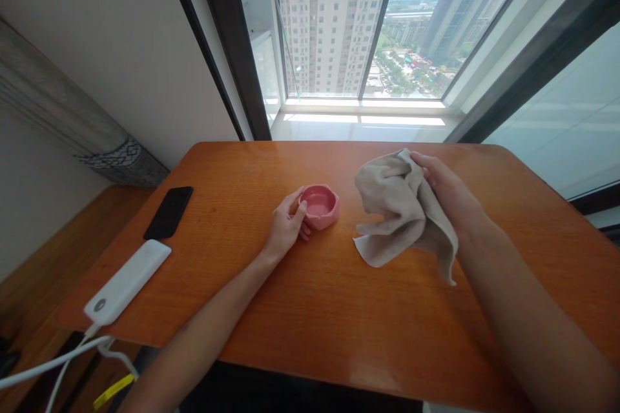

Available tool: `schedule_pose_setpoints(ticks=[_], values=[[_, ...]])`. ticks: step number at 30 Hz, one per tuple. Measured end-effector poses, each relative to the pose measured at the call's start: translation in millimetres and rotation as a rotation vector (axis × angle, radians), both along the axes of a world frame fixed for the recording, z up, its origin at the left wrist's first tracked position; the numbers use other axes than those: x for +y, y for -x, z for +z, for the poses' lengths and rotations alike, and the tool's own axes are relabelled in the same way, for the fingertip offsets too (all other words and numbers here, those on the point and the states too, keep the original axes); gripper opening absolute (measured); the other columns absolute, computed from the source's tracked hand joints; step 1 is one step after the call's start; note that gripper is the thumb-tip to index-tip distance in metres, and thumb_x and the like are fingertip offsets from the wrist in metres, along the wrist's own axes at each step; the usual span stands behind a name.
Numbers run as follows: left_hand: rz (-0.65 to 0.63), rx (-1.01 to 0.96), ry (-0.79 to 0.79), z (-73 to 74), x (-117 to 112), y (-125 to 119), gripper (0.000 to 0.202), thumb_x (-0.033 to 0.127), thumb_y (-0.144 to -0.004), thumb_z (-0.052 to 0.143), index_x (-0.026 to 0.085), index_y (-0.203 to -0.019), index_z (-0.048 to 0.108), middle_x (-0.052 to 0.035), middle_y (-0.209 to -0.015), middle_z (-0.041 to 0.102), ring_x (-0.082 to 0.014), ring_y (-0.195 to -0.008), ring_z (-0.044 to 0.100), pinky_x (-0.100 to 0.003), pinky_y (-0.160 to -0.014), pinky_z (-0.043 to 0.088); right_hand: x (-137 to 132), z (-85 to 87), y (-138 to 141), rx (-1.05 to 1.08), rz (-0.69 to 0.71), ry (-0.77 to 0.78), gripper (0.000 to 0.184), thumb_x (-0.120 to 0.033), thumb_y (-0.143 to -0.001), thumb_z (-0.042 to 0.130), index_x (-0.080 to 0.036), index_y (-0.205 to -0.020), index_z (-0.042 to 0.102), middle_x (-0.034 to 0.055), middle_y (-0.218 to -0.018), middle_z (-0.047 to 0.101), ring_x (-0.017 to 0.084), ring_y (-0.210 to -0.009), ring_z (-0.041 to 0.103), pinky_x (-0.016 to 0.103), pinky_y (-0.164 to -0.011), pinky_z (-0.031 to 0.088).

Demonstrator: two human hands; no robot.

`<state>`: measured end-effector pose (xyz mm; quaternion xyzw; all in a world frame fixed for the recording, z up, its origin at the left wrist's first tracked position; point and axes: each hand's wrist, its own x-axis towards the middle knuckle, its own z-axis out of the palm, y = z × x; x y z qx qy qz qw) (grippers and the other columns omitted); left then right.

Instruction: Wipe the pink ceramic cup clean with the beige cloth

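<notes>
Cupping the pink ceramic dish (320, 206) with our left hand (285, 227), fingers (296, 201) curled on its rim; we're pinching a beige cloth (392, 210) in our right hand (443, 190), just right of the dish, over the wooden tabletop (232, 171)

**Window daylight, bowed edges**

Strong daylight pours through the tall glazed window (334, 32), and the whole scene reads bright. Left of that window, the cream wall (116, 64) falls dimmer. Below the window, a pale glare lies across the near edge of the varnished orange wooden tabletop (372, 371), while soft, faint shadows sit beneath the beige cloth (392, 206) and the pink ceramic dish (320, 206). The dark window frame (227, 32) leans and bows with wide-lens distortion toward the picture's edges. Focus looks sharp, with no obvious motion blur.
</notes>
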<state>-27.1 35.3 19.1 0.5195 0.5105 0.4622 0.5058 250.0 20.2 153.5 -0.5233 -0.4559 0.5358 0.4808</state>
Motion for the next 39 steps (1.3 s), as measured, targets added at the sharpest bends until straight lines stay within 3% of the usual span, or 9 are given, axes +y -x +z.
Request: schedule_pose_setpoints(ticks=[3,7,9,12,14,20,25,33,39], values=[[0.094,0.107,-0.177,4.8,-2,2,0.053,0.046,-0.096,0.075,0.02,-0.142,0.071,-0.0093,-0.105,0.079,-0.0107,-0.057,0.062,-0.023,-0.052,0.05,-16,3.7,13,0.237,0.115,0.226,0.052,-0.075,-0.091,0.065,-0.024,-0.098,0.077,0.0082,-0.08,0.079,0.031,-0.081,0.078,0.041,-0.069,0.065],[0.16,0.263,-0.474,25.6,-19,6,0.032,0.041,-0.106,0.059,0.024,-0.126,0.078,-0.0105,-0.135,0.069,-0.0156,-0.086,0.065,-0.03,-0.081,0.055,-34,0.4,30,0.248,0.267,0.127,0.05,-0.05,-0.075,0.092,-0.028,-0.117,0.077,0.0024,-0.091,0.08,0.023,-0.074,0.074,0.033,-0.065,0.062],[-0.022,0.186,-0.563,38.6,-31,5,0.036,0.045,-0.106,0.059,0.026,-0.134,0.075,-0.0117,-0.142,0.067,-0.0253,-0.116,0.067,-0.038,-0.103,0.054,-41,-2.8,39,0.225,0.308,0.068,0.057,-0.037,-0.071,0.095,-0.031,-0.124,0.074,0.0014,-0.1,0.08,0.021,-0.078,0.073,0.031,-0.068,0.06],[-0.347,-0.002,-0.476,53.6,-50,0,0.08,0.054,-0.09,0.083,0.031,-0.161,0.053,-0.0124,-0.159,0.06,-0.0362,-0.148,0.053,-0.049,-0.125,0.042,-50,-7.6,50,0.22,0.32,0.039,0.051,-0.034,-0.073,0.094,-0.031,-0.119,0.073,0.0014,-0.104,0.079,0.021,-0.084,0.073,0.029,-0.071,0.059],[-0.451,-0.077,-0.308,60.1,-60,0,0.091,0.048,-0.083,0.091,0.032,-0.162,0.051,-0.0113,-0.154,0.064,-0.0356,-0.143,0.058,-0.047,-0.121,0.047,-54,-10.5,52,0.201,0.33,0.014,0.049,-0.034,-0.074,0.095,-0.031,-0.118,0.074,0.001,-0.105,0.079,0.021,-0.085,0.073,0.028,-0.071,0.057],[-0.431,0.032,-0.005,72.1,-78,34,0.032,0.043,-0.09,0.084,0.024,-0.116,0.078,-0.0031,-0.102,0.076,-0.0208,-0.091,0.067,-0.028,-0.077,0.053,-60,-20.2,43,-0.035,0.114,-0.057,0.032,-0.058,-0.092,0.079,-0.027,-0.098,0.077,0.0013,-0.086,0.074,0.02,-0.07,0.064,0.029,-0.06,0.048],[-0.144,0.149,-0.066,73.0,-85,67,0.024,0.043,-0.088,0.084,0.02,-0.091,0.077,0.0002,-0.082,0.068,-0.0159,-0.078,0.059,-0.024,-0.071,0.046,-59,-32.1,35,-0.079,-0.049,0.0,0.046,-0.069,-0.093,0.073,-0.025,-0.08,0.07,0.0007,-0.071,0.069,0.021,-0.063,0.06,0.031,-0.054,0.044],[0.084,0.005,-0.089,89.0,-61,71,0.036,0.047,-0.077,0.091,0.019,-0.096,0.076,-0.0003,-0.086,0.071,-0.016,-0.075,0.062,-0.023,-0.066,0.046,-45,-41.1,56,0.102,0.119,0.027,0.058,-0.051,-0.079,0.093,-0.03,-0.126,0.067,0.0047,-0.118,0.08,0.027,-0.101,0.076,0.034,-0.08,0.061],[0.138,0.063,-0.231,121.9,-46,82,0.034,0.045,-0.079,0.091,0.02,-0.096,0.077,0.0003,-0.085,0.072,-0.0154,-0.074,0.062,-0.023,-0.064,0.048,-31,-23.5,52,-0.035,-0.013,-0.139,0.037,-0.058,-0.088,0.081,-0.024,-0.102,0.079,0.0036,-0.091,0.079,0.021,-0.08,0.069,0.031,-0.067,0.052]])
